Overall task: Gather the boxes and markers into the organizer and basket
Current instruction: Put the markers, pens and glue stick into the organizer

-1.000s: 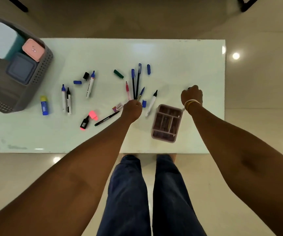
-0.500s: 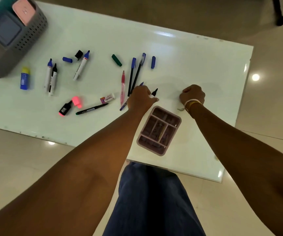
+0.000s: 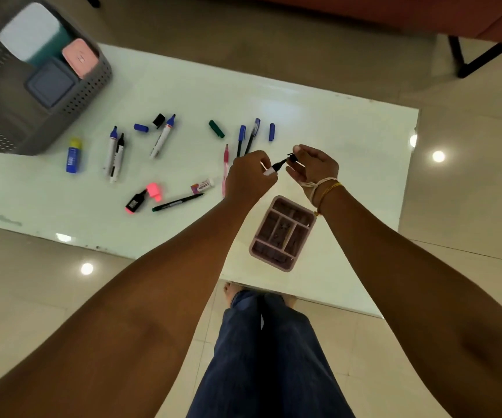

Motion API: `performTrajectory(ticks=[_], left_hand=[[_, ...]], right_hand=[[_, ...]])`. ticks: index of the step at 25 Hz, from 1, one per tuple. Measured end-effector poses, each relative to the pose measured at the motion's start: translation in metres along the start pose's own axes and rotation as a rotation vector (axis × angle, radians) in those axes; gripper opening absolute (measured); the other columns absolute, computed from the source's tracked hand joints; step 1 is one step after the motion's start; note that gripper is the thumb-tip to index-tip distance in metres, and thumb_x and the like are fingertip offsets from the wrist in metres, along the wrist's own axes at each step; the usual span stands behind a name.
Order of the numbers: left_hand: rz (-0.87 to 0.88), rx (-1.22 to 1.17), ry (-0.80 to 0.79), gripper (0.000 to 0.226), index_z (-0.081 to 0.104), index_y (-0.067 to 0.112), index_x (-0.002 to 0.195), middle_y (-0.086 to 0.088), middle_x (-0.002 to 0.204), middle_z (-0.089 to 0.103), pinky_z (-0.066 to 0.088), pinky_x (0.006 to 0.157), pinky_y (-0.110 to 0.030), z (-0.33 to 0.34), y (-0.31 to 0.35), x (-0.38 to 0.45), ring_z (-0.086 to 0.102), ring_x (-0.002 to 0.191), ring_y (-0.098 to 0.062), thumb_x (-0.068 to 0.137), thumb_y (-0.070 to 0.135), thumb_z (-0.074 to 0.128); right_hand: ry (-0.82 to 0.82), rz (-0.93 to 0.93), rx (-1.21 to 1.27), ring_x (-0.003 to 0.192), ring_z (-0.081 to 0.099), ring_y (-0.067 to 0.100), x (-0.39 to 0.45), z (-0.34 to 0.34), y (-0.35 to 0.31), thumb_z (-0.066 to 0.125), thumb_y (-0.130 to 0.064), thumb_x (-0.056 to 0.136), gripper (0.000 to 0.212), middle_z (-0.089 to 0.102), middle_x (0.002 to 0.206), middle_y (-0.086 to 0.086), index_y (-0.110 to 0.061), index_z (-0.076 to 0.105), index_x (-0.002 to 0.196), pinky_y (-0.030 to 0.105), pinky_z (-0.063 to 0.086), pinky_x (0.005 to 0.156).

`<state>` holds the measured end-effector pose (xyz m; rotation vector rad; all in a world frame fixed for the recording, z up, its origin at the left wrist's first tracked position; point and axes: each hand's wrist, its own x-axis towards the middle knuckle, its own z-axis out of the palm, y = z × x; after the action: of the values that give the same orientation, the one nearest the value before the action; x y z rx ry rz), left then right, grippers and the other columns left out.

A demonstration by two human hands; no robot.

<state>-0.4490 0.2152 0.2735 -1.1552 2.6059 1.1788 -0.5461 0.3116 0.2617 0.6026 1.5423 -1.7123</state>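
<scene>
Loose pens (image 3: 240,140) and caps (image 3: 216,128) lie beside the organizer (image 3: 283,233).

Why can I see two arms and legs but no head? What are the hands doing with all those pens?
The camera sits on the person's head and looks down, so you see only arms and legs. The left hand holds a white marker and the right hand holds its black cap near the tip. On the white table lie loose pens, markers and caps. The pink organizer stands near the person. The grey basket at the far left corner already holds three boxes.
</scene>
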Motion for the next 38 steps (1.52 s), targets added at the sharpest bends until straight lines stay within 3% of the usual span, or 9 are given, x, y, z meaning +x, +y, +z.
performTrajectory(ticks=[10, 16, 20, 24, 27, 28, 30, 34, 38], left_hand=[[-0.097, -0.206, 0.058, 0.029, 0.068, 0.004, 0.099, -0.007, 0.088, 0.068, 0.043, 0.069, -0.023, -0.052, -0.004, -0.056, 0.057, 0.072, -0.013, 0.087, 0.030, 0.064], [-0.527, -0.771, 0.040, 0.022, 0.064, 0.009, 0.078, -0.009, 0.067, 0.063, 0.031, 0.035, -0.016, -0.044, 0.011, -0.091, 0.042, 0.037, -0.013, 0.088, 0.029, 0.063], [-0.418, -0.714, 0.125, 0.022, 0.066, 0.011, 0.081, -0.009, 0.070, 0.065, 0.039, 0.035, -0.018, -0.043, 0.003, -0.101, 0.054, 0.043, -0.015, 0.091, 0.029, 0.060], [-0.316, -0.539, -0.127, 0.034, 0.067, -0.005, 0.100, -0.017, 0.087, 0.066, 0.050, 0.067, -0.033, -0.038, 0.009, -0.099, 0.067, 0.081, -0.034, 0.096, 0.024, 0.050], [-0.338, -0.438, -0.219, 0.036, 0.062, -0.005, 0.116, -0.023, 0.116, 0.063, 0.042, 0.071, -0.021, -0.034, 0.010, -0.104, 0.059, 0.111, -0.035, 0.099, 0.019, 0.040], [-0.376, -0.424, -0.256, 0.037, 0.059, -0.004, 0.121, -0.022, 0.125, 0.060, 0.045, 0.077, -0.021, -0.034, 0.007, -0.106, 0.055, 0.119, -0.035, 0.099, 0.019, 0.040], [-0.403, -0.382, -0.260, 0.038, 0.055, -0.003, 0.126, -0.021, 0.132, 0.056, 0.044, 0.097, -0.032, -0.030, -0.006, -0.110, 0.051, 0.124, -0.034, 0.100, 0.019, 0.038], [-0.438, -0.229, -0.263, 0.042, 0.052, -0.004, 0.127, -0.021, 0.133, 0.055, 0.039, 0.107, -0.037, -0.020, -0.025, -0.118, 0.050, 0.126, -0.032, 0.103, 0.022, 0.030], [-0.475, -0.272, -0.261, 0.043, 0.054, -0.002, 0.126, -0.023, 0.131, 0.056, 0.042, 0.104, -0.045, -0.026, -0.040, -0.116, 0.052, 0.123, -0.038, 0.100, 0.027, 0.037]], right_hand=[[-0.142, -0.081, -0.290, 0.091, 0.071, 0.033, -0.083, 0.036, 0.011, 0.064, -0.013, 0.090, 0.019, 0.071, 0.099, 0.016, -0.007, 0.069, 0.106, 0.044, 0.059, 0.083], [-0.207, -0.177, -0.345, 0.089, 0.068, 0.030, -0.102, 0.037, 0.030, 0.044, -0.015, 0.100, 0.027, 0.067, 0.096, 0.015, -0.007, 0.068, 0.110, 0.036, 0.060, 0.068], [-0.295, -0.232, -0.561, 0.096, 0.069, 0.034, -0.105, 0.039, 0.022, 0.054, -0.009, 0.095, 0.022, 0.068, 0.095, 0.015, -0.011, 0.067, 0.112, 0.044, 0.060, 0.078], [-0.083, -0.449, -0.697, 0.082, 0.072, 0.026, -0.103, 0.012, 0.030, 0.062, -0.013, 0.087, 0.018, 0.072, 0.085, 0.005, -0.021, 0.068, 0.103, 0.036, 0.060, 0.077], [0.180, -0.554, -0.605, 0.080, 0.070, 0.023, -0.097, -0.011, 0.029, 0.063, -0.017, 0.086, 0.019, 0.072, 0.091, 0.004, -0.023, 0.065, 0.104, 0.029, 0.059, 0.077], [0.226, -0.596, -0.596, 0.081, 0.068, 0.020, -0.096, -0.019, 0.025, 0.062, -0.018, 0.087, 0.021, 0.072, 0.092, 0.003, -0.023, 0.064, 0.107, 0.019, 0.056, 0.077], [0.238, -0.677, -0.623, 0.085, 0.064, 0.012, -0.094, -0.030, 0.020, 0.062, -0.015, 0.088, 0.025, 0.069, 0.094, 0.000, -0.018, 0.063, 0.113, 0.001, 0.045, 0.075], [0.148, -0.692, -0.777, 0.084, 0.064, 0.014, -0.089, -0.039, 0.029, 0.064, -0.009, 0.085, 0.019, 0.071, 0.096, 0.008, -0.010, 0.065, 0.104, 0.019, 0.051, 0.083], [0.026, -0.558, -0.972, 0.084, 0.063, 0.012, -0.085, -0.043, 0.039, 0.068, -0.010, 0.082, 0.016, 0.073, 0.098, 0.007, -0.010, 0.069, 0.098, 0.011, 0.047, 0.081]])
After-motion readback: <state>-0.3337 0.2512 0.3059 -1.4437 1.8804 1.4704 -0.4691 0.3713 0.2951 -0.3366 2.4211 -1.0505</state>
